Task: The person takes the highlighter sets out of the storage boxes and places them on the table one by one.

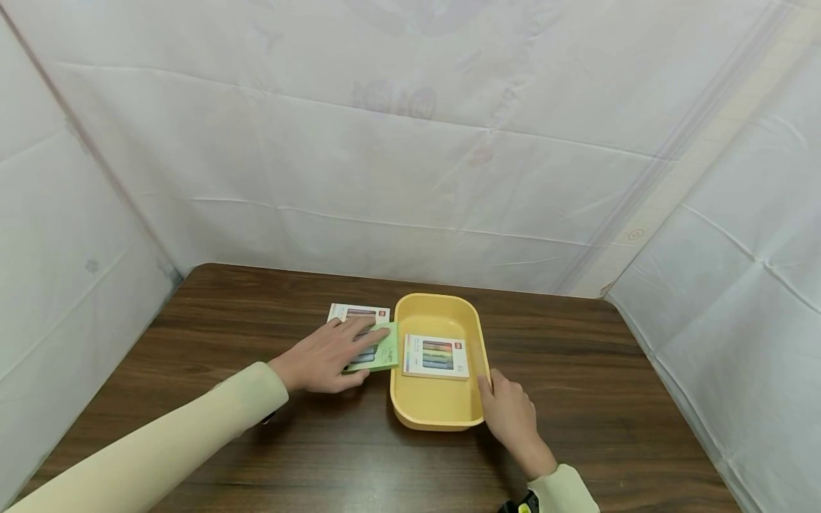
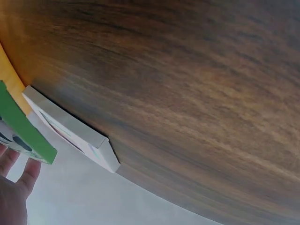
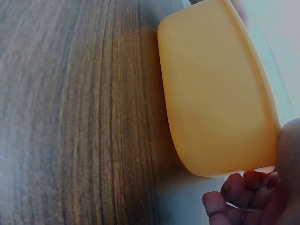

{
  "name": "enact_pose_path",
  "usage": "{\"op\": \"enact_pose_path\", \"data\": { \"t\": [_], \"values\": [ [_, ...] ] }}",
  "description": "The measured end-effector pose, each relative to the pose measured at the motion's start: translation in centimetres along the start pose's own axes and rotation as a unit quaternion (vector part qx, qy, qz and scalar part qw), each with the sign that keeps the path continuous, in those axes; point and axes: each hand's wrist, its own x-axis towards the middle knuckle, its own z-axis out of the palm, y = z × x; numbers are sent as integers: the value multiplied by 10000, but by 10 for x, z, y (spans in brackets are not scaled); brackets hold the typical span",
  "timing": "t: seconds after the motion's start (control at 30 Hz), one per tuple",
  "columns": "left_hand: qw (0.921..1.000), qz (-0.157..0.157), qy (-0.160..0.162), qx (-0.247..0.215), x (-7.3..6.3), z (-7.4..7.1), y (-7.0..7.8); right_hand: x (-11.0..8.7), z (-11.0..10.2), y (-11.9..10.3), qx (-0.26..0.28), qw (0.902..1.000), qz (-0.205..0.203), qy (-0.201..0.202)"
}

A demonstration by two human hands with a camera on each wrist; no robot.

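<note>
From my station I have the left hand (image 1: 333, 356) at the nine o'clock side of the yellow tray (image 1: 436, 406), its thumb at the near edge and its fingers over a green box (image 1: 387, 354), so it holds that box. In the left wrist view the green box is raised off the dark wood table (image 1: 577, 385) and tilted; in the head view its edge reaches the tray's rim at nine o'clock, though I cannot tell whether the two touch. A white box (image 1: 358, 311) lies on the table at one o'clock from my left hand, partly covered by the fingers and the green box, at the tray's ten o'clock. Inside the tray, about the middle of the dial, I see another white box (image 1: 438, 356) lying face up, coloured sticks showing through its window. My right hand (image 1: 509, 410) grips the tray's rim at four o'clock, thumb on top and fingers curled beneath on the outside, as the right wrist view shows. Both arms wear pale sleeves (image 1: 179, 434), and a dark band with a yellow-green part (image 1: 522, 506) circles my right wrist. White cloth (image 1: 410, 178) hangs beyond the table at twelve o'clock.
</note>
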Motion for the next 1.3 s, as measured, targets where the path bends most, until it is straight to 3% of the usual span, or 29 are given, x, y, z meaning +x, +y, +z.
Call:
{"op": "enact_pose_path", "data": {
  "t": [0.87, 1.3],
  "values": [
    [9998, 5, -214, -20, -13, 3, -5, -1, 0, 1, 1, 10000, -3, 36],
    [9981, 79, -609, -37, -18, 3, 1, 0, 0, 1, 18, 10000, 3, -39]
  ]
}}
